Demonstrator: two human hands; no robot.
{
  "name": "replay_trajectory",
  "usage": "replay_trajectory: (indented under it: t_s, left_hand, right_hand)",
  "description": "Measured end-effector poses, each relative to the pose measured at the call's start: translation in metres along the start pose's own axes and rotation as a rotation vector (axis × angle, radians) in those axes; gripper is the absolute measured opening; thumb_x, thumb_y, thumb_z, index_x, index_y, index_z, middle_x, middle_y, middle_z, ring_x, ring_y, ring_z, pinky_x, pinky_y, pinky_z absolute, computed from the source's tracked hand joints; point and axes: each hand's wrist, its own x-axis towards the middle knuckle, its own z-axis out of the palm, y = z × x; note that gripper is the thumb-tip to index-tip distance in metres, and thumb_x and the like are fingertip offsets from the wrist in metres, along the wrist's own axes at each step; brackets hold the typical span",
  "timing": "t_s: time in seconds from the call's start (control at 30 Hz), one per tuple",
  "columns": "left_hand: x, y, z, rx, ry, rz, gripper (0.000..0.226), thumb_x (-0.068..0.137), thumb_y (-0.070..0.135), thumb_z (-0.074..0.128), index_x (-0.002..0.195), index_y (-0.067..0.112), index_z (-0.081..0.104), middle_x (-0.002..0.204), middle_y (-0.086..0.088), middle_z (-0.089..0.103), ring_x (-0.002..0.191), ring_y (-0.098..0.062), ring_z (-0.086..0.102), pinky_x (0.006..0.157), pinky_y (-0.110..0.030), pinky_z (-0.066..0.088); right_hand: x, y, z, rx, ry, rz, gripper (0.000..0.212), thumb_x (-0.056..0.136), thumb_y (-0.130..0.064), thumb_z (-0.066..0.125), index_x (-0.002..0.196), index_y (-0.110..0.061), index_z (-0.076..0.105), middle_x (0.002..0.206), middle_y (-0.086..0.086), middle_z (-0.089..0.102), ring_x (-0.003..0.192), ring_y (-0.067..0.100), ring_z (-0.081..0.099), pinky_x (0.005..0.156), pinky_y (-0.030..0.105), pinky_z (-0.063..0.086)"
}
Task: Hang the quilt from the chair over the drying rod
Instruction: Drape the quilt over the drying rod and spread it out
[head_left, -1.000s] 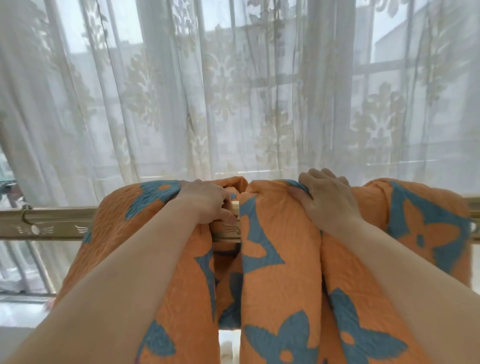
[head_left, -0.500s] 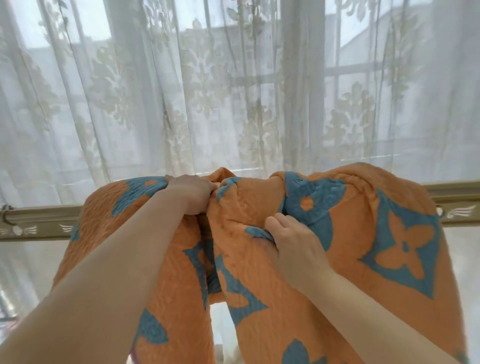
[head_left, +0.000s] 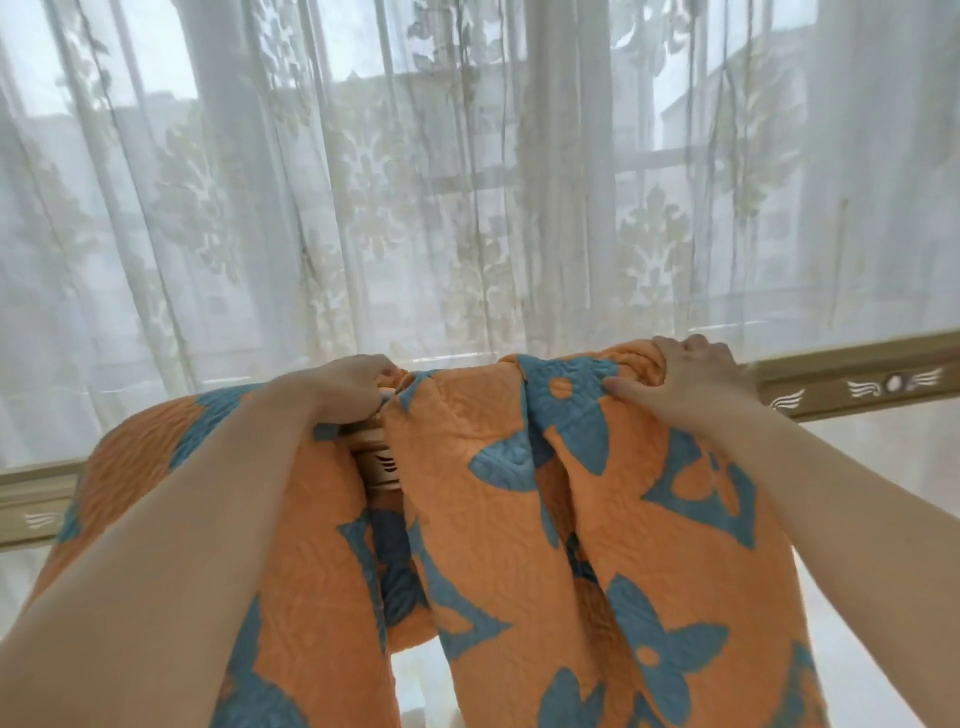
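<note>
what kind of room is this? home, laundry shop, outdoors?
Most likely a home, by a window or enclosed balcony: sheer lace curtains over window panes, buildings faintly visible beyond, and a gold drying rod carrying an orange and blue quilt.

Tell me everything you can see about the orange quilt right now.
The quilt is orange with large blue flower shapes and a stitched, embossed texture. It hangs bunched in folds over the gold drying rod, with a gap near the middle showing the rod. The left hand grips its top edge there; the right hand holds its right end on the rod.
</note>
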Motion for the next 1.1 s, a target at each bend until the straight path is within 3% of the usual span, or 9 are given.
replay_trajectory:
  t_s: [0.1,0.17,0.23,0.37,0.47,0.63,0.8,0.93,1.1]
  left_hand:
    - [-0.002,0.023,0.001,-0.327,0.033,0.002,0.053,0.093,0.045,0.05,0.142,0.028,0.04,0.144,-0.002,0.044,0.128,-0.023,0.045,0.11,-0.039,0.033]
    - [-0.005,0.048,0.01,-0.129,0.031,0.017,0.072,0.08,0.075,0.042,0.143,0.042,0.033,0.148,0.005,0.039,0.134,-0.023,0.039,0.115,-0.051,0.018]
    - [-0.004,0.082,0.023,0.115,0.059,0.117,0.081,0.075,0.084,0.037,0.145,0.045,0.026,0.155,0.01,0.028,0.143,-0.022,0.023,0.112,-0.064,-0.001]
    - [0.006,0.151,0.05,0.161,0.066,0.355,0.087,0.079,0.078,0.041,0.149,0.031,0.023,0.156,0.007,0.027,0.143,-0.021,0.021,0.112,-0.064,0.001]
    - [0.021,0.181,0.066,0.054,0.09,0.371,0.089,0.076,0.076,0.05,0.148,0.029,0.028,0.151,0.004,0.036,0.137,-0.023,0.032,0.112,-0.057,0.02]
    - [0.032,0.181,0.082,-0.258,0.303,0.47,0.036,0.081,0.043,0.069,0.109,0.021,0.065,0.097,0.005,0.056,0.098,-0.017,0.053,0.083,-0.033,0.044]
    - [0.022,0.175,0.091,-0.525,0.425,0.553,0.011,0.077,0.017,0.075,0.086,0.011,0.072,0.086,-0.003,0.065,0.081,-0.019,0.062,0.08,-0.042,0.051]
    - [0.005,0.156,0.085,-0.752,0.27,0.627,0.007,0.078,0.008,0.075,0.084,0.01,0.073,0.086,-0.005,0.068,0.084,-0.018,0.065,0.083,-0.034,0.053]
    - [-0.016,0.148,0.064,-0.628,0.033,0.647,0.01,0.081,0.006,0.073,0.091,0.004,0.073,0.085,0.008,0.065,0.083,-0.001,0.061,0.079,-0.015,0.046]
  right_hand:
    - [0.004,0.001,-0.001,-0.033,0.087,-0.037,0.093,0.067,-0.084,0.043,0.135,-0.02,0.044,0.133,0.006,0.045,0.129,0.026,0.036,0.104,0.051,0.032]
    - [0.006,0.001,0.001,-0.038,0.078,-0.061,0.089,0.069,-0.082,0.045,0.132,-0.02,0.045,0.132,0.004,0.045,0.128,0.025,0.036,0.103,0.051,0.031]
    - [0.01,0.005,0.002,0.067,0.06,-0.104,0.077,0.076,-0.079,0.039,0.125,-0.021,0.05,0.125,0.003,0.049,0.125,0.025,0.039,0.098,0.047,0.034]
    - [0.017,0.018,-0.007,0.552,0.022,-0.173,0.041,0.099,-0.042,0.033,0.104,-0.02,0.067,0.109,0.004,0.061,0.111,0.024,0.053,0.083,0.032,0.035]
    - [0.025,0.032,-0.003,0.401,0.059,-0.213,0.031,0.1,-0.03,0.036,0.115,-0.026,0.063,0.121,0.002,0.063,0.117,0.023,0.053,0.09,0.034,0.038]
    - [0.027,0.046,0.002,0.237,0.009,-0.201,0.039,0.1,-0.036,0.023,0.126,-0.036,0.052,0.126,-0.005,0.062,0.116,0.023,0.053,0.086,0.035,0.034]
    - [0.027,0.049,-0.01,0.205,-0.168,-0.15,0.052,0.097,-0.055,0.012,0.131,-0.041,0.048,0.138,-0.007,0.052,0.126,0.021,0.046,0.092,0.036,0.029]
    - [0.032,0.046,-0.019,0.239,-0.322,-0.01,0.069,0.085,-0.075,0.008,0.131,-0.046,0.05,0.145,-0.008,0.046,0.135,0.021,0.037,0.108,0.036,0.023]
    - [0.035,0.03,-0.021,-0.009,-0.352,0.014,0.1,0.069,-0.09,0.007,0.133,-0.028,0.053,0.139,0.002,0.052,0.125,0.026,0.047,0.097,0.037,0.035]
